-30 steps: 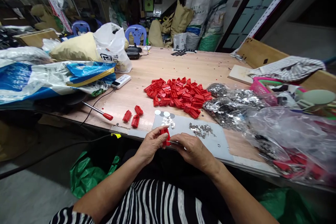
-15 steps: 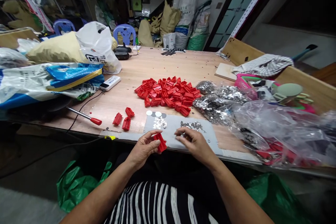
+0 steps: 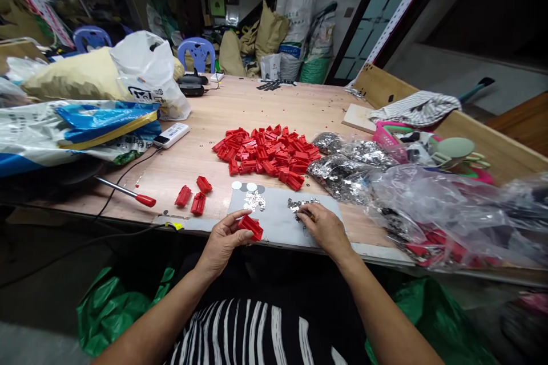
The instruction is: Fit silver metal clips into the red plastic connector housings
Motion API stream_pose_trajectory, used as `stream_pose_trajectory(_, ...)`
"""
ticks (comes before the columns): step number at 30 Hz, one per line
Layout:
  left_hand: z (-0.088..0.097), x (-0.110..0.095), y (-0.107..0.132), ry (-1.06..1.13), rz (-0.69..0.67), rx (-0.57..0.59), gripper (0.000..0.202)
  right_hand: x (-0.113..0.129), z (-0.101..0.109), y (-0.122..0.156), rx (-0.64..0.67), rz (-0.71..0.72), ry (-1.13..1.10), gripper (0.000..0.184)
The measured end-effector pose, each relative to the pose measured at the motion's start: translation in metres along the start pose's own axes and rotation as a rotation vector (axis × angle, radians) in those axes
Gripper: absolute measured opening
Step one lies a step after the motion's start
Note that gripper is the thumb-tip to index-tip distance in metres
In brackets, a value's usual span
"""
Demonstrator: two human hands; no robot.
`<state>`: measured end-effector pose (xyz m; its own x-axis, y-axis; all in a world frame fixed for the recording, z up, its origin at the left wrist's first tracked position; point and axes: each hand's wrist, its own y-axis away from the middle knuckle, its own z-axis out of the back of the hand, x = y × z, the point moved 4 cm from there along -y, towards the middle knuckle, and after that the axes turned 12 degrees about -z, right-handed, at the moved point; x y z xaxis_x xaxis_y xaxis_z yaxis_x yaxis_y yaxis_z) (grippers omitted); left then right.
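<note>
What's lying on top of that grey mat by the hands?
On the grey mat lie two small heaps of metal bits. The right hand covers part of the right heap.

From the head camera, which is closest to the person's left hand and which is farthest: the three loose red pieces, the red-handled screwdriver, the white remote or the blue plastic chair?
Measured from the left hand, which holds a red piece:
1. Three loose red pieces, just up and left of it on the table.
2. Red-handled screwdriver, farther left near the table edge.
3. White remote, farther back beside the blue bag.
4. Blue plastic chair, beyond the table's far end.
</note>
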<state>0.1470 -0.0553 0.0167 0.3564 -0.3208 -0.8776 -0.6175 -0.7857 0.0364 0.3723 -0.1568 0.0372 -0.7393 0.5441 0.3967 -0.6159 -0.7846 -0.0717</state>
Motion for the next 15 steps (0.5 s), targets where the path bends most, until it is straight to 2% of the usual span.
stream_pose_trajectory(5, 0.0057, 0.0, -0.0005, -0.016, -0.034, -0.022, 0.044, -0.0029, -0.0015, -0.0007, 0.033, -0.004, -0.044, 0.011)
stream_pose_trajectory(11, 0.0056, 0.0038, -0.0001, -0.019, -0.042, -0.005, 0.045, -0.0041, -0.0022, -0.0007, 0.005, 0.002, -0.043, 0.011)
stream_pose_trajectory(15, 0.0056, 0.0027, -0.0016, -0.068, -0.09, -0.008, 0.043, 0.0017, 0.0025, 0.0015, 0.062, 0.028, -0.14, 0.011)
